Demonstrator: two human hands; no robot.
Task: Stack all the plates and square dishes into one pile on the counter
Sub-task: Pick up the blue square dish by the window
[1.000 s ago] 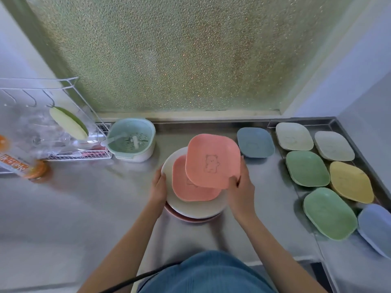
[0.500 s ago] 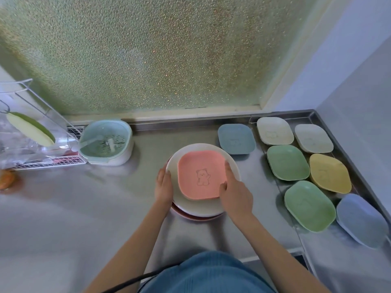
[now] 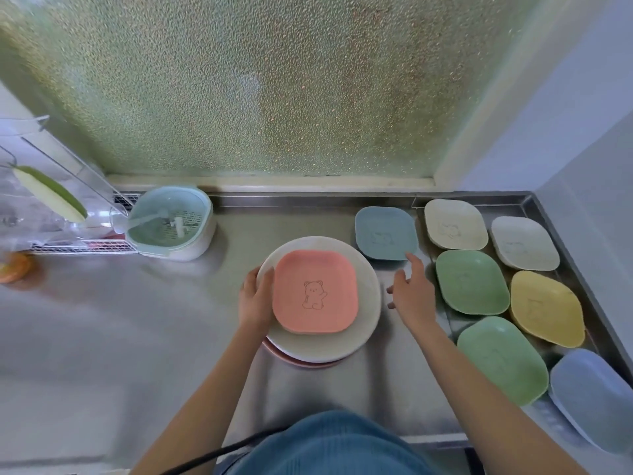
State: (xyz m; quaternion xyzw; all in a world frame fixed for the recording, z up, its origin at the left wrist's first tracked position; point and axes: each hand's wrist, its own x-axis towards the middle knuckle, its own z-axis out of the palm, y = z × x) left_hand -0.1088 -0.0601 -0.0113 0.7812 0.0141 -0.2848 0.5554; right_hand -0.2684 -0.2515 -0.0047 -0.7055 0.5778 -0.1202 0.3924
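Steel tabletop (image 3: 102, 337), frosted window behind. Left hand (image 3: 255, 299) steadies pile (image 3: 363, 323). Right hand (image 3: 409, 293) empty, fingers spread, near blue dish (image 3: 385, 233): grip near rim, lift level, centre on pink dish (image 3: 315, 291).

A: What moved around the white round plate (image 3: 368, 303)?
B: The pink square dish (image 3: 315, 292), tilted above that plate a second ago in the right hand (image 3: 412, 296), now lies flat on it, covering the other pink dish.
A: And the hand?
B: It let go and hovers right of the plate, fingers spread.
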